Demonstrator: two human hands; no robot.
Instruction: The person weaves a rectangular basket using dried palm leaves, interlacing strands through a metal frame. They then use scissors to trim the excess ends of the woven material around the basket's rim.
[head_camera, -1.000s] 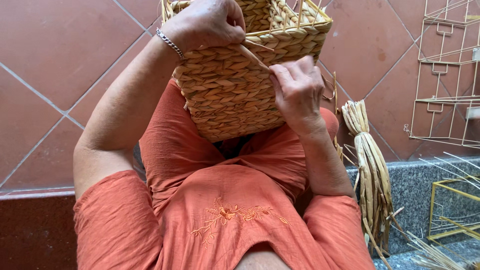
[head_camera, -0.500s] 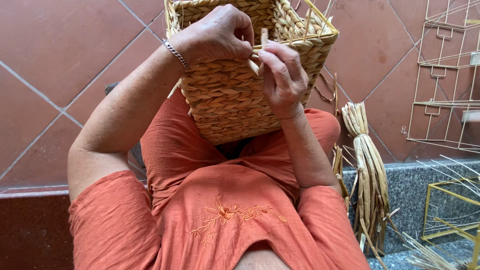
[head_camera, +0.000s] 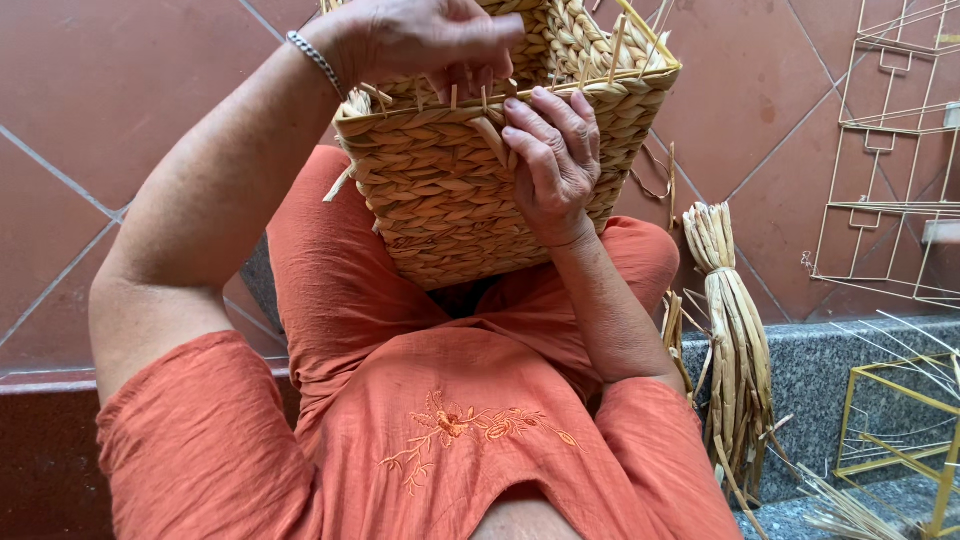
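The basket (head_camera: 490, 170) sits tilted on the lap, its rim turned toward the person, and the work in hand looks like tucking a strand (head_camera: 490, 138) into the weave just under that rim. To do it well, I'd judge the basket should stay braced against the knees so it cannot roll, the strand be kept flat and snug against the row below, and the pull run along the weave rather than outward — a jerk could crack the dry fibre or bend the thin yellow frame (head_camera: 650, 45) at the top edge. The right hand (head_camera: 550, 160) lies against the front wall, fingers curled narrow, pinching the strand near the rim. The left hand (head_camera: 420, 40) curls over the rim from above, fingers bent close together and touching the top edge; whether it grips a strand there I cannot tell. A bundle (head_camera: 735, 330) of fibre stands nearby on the right.
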